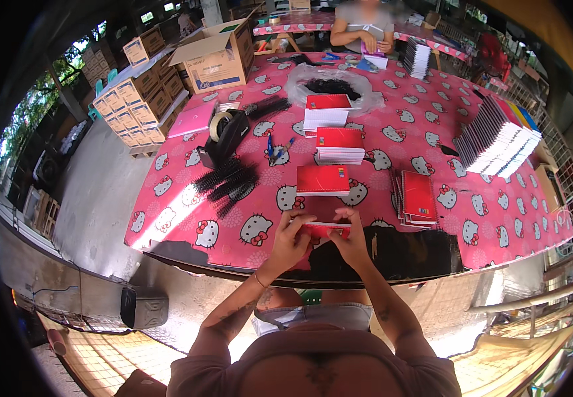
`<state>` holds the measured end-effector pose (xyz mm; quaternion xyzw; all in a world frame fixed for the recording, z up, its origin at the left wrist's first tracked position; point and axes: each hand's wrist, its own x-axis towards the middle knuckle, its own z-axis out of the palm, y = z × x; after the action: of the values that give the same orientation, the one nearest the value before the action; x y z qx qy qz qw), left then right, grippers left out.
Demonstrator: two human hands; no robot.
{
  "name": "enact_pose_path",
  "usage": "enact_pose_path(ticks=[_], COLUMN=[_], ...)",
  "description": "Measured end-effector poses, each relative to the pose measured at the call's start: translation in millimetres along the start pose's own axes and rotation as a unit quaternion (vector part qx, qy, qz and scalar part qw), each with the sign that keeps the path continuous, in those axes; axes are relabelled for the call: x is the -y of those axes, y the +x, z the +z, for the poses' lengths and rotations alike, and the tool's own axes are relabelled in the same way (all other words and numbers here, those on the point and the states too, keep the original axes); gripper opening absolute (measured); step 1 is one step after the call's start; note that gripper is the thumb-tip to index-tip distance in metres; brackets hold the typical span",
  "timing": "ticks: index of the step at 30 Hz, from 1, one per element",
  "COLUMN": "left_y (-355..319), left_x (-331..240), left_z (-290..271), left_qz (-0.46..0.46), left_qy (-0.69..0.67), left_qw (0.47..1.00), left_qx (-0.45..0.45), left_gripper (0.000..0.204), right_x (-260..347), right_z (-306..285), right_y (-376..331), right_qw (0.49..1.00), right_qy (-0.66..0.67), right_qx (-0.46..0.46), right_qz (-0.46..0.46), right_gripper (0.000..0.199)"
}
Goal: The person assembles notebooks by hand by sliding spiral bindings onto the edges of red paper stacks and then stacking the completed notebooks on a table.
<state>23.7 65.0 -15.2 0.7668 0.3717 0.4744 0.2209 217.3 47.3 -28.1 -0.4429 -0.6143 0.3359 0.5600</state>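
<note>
A red pad sits between the person's hands just below the frame's centre, near the close edge of the counter. The left hand has its fingers pinched on one end, the right hand on the other. A pad pile lies just above; black coils spread left, notebooks right.

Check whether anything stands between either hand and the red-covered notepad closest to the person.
Nothing visible does: the left hand and right hand hold the red-covered notepad at its two ends. Another red notepad lies beyond it; the black spiral coils lie off to the left.
</note>
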Motion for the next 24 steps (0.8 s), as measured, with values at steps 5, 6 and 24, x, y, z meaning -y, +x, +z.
enact_pose_path(ticks=[5, 6, 24], left_y=[-7, -3, 13], left_x=[-4, -8, 19], left_z=[2, 2, -78], left_qz=[-0.058, 0.001, -0.042], left_qy=[-0.009, -0.019, 0.224], left_qw=[0.998, 1.000, 0.973], left_qx=[0.036, 0.023, -0.021], left_gripper=[0.044, 0.043, 0.020], right_x=[-4, -4, 6], right_z=[-1, -2, -16], right_y=[-9, -9, -8], right_qw=[0.997, 0.997, 0.983], right_qy=[0.052, 0.044, 0.076], right_qx=[-0.004, -0.007, 0.121], right_qz=[0.052, 0.068, 0.115], right_gripper=[0.042, 0.039, 0.031])
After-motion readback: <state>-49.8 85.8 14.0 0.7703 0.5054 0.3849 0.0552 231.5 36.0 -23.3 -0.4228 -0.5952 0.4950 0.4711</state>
